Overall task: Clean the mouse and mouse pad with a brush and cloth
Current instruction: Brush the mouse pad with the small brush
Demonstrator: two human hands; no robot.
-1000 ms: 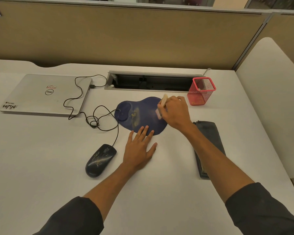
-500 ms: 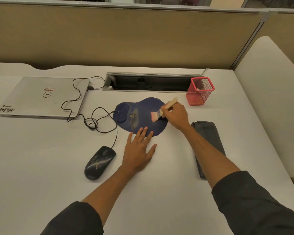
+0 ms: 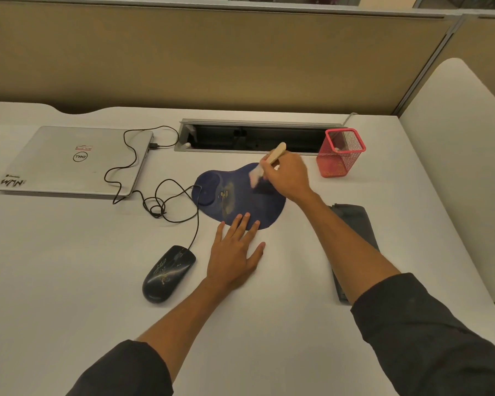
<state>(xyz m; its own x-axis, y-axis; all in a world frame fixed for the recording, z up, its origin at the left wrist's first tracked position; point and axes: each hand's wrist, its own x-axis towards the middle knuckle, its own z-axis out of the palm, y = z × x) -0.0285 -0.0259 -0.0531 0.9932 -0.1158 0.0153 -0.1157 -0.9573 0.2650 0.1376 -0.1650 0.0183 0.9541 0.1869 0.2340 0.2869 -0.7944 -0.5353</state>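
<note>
A dark blue mouse pad [image 3: 249,202] with a wrist bump lies on the white desk. My right hand [image 3: 289,175] grips a small wooden-handled brush [image 3: 265,165], whose pale bristles touch the pad's far right part. My left hand [image 3: 235,252] lies flat, fingers spread, with the fingertips pressing the pad's near edge. A black wired mouse [image 3: 167,272] sits on the desk to the left of my left hand. A folded dark grey cloth [image 3: 355,221] lies to the right, partly hidden under my right forearm.
A closed silver laptop [image 3: 72,161] lies at the left, with the mouse cable [image 3: 155,207] looped beside it. A red mesh pen holder [image 3: 342,152] stands at the back right, next to an open cable tray [image 3: 255,135]. Beige partitions wall the desk.
My right hand swept the brush from the pad's middle back up to its far right part. The left hand stayed pressed on the pad's near edge.
</note>
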